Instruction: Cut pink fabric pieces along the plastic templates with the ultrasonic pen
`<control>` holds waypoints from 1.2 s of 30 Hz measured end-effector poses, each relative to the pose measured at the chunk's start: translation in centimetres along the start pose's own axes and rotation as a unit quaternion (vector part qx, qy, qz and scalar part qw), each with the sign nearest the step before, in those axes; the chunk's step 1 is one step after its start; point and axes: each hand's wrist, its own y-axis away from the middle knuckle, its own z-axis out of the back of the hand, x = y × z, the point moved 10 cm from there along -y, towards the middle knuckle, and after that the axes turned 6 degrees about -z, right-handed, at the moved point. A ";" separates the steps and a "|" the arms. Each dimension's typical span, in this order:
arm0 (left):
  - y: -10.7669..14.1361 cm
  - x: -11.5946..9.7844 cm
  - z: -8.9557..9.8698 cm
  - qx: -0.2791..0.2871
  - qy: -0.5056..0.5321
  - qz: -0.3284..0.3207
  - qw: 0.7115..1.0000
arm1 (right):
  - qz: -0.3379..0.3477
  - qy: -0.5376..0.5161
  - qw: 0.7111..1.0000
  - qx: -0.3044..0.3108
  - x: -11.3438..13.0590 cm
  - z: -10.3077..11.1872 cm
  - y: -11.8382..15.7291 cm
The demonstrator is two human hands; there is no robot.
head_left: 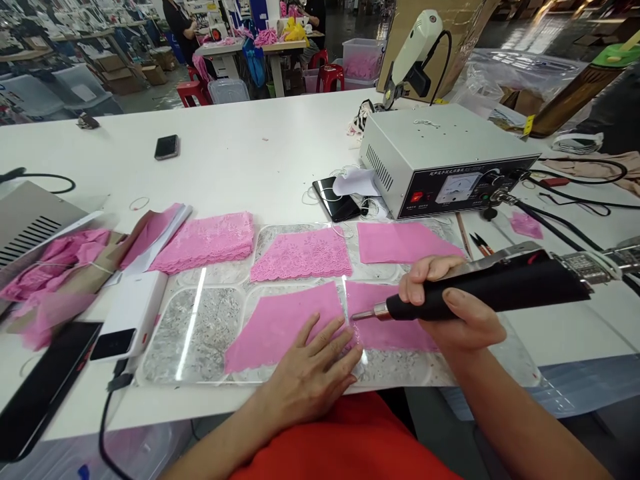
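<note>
Right grip (473,323) snug around black tool (520,283), long axis crosswise, tip (365,313) leftward, left grip (316,363) flat on cloth (283,327).

Tool grip (493,288): black, smooth, with a soft sheen
Tool tip (365,313): bare metal, polished-looking
Near pink pieces (290,323): thin cloth, plain and smooth, mostly matt
Far right pink piece (405,242): plain cloth, flat and matt
Far middle pink piece (303,255): lace-like cloth, rough with raised pattern, scalloped edge
Far left pink stack (210,241): same lacy, textured look
Marbled board (200,333): glossy, with bright streaks of reflected light
Worktop (225,167): white, smooth, faintly shiny
Box-shaped unit (450,130): grey casing, metal-looking, satin
Right phone (335,203): glossy black
White device on the left (133,307): smooth plastic look, with a glossy dark window
Far right sheeting (525,67): clear plastic, crinkled and shiny
Far stools (330,77): red plastic, glossy
</note>
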 end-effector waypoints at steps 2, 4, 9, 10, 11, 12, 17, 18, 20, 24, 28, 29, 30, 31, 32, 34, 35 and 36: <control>-0.1 0.0 0.0 0.002 -0.001 0.000 1.000 | -0.002 -0.009 1.000 0.016 0.0 -0.4 0.1; -0.2 0.0 0.2 -0.002 -0.002 0.000 1.000 | -0.002 -0.018 0.999 0.031 0.0 -0.8 0.1; -0.2 0.0 0.2 -0.002 -0.003 -0.002 1.000 | 0.002 -0.014 0.999 0.050 0.0 -1.3 0.0; -0.2 0.0 0.1 0.002 -0.003 -0.003 1.000 | 0.002 -0.009 0.999 0.049 0.0 -1.3 0.0; -0.1 0.0 0.0 0.006 -0.003 -0.003 1.000 | 0.000 -0.004 0.999 0.046 -0.1 -1.3 0.0; -0.1 0.0 -0.1 0.007 -0.002 -0.003 1.000 | -0.003 0.001 0.999 0.043 -0.1 -1.2 0.1; -0.4 0.5 0.9 -0.010 0.015 0.020 1.000 | 0.018 0.010 1.000 -0.012 0.8 0.3 -0.1; -0.5 0.9 1.1 -0.008 0.014 0.035 0.999 | 0.031 0.014 0.999 -0.040 1.3 1.1 -0.2; -0.9 1.8 1.1 -0.001 0.005 0.066 0.998 | 0.070 0.031 0.992 -0.105 2.6 2.7 -0.2; -1.6 3.0 0.1 0.015 -0.016 0.089 0.996 | 0.128 0.071 0.973 -0.179 4.1 4.7 0.0; -1.9 3.3 -1.5 0.034 -0.028 0.076 0.996 | 0.115 0.079 0.975 -0.174 3.3 4.8 -0.1; -1.9 3.4 -1.7 0.035 -0.030 0.075 0.996 | 0.112 0.079 0.976 -0.170 3.1 4.7 -0.1; -1.8 3.4 -1.9 0.036 -0.031 0.075 0.996 | 0.112 0.080 0.976 -0.166 2.9 4.6 -0.1; -1.7 3.5 -2.0 0.036 -0.031 0.075 0.996 | 0.113 0.083 0.977 -0.162 2.9 4.5 -0.1; -1.7 3.5 -2.0 0.035 -0.032 0.077 0.996 | 0.112 0.086 0.977 -0.159 2.8 4.4 -0.1; -1.6 3.6 -2.0 0.034 -0.032 0.079 0.996 | 0.106 0.088 0.978 -0.158 2.6 4.3 -0.1; -1.6 3.6 -2.0 0.034 -0.033 0.078 0.996 | 0.101 0.088 0.978 -0.158 2.5 4.2 -0.1; -1.6 3.6 -2.0 0.034 -0.034 0.077 0.996 | 0.097 0.088 0.979 -0.158 2.4 4.2 -0.2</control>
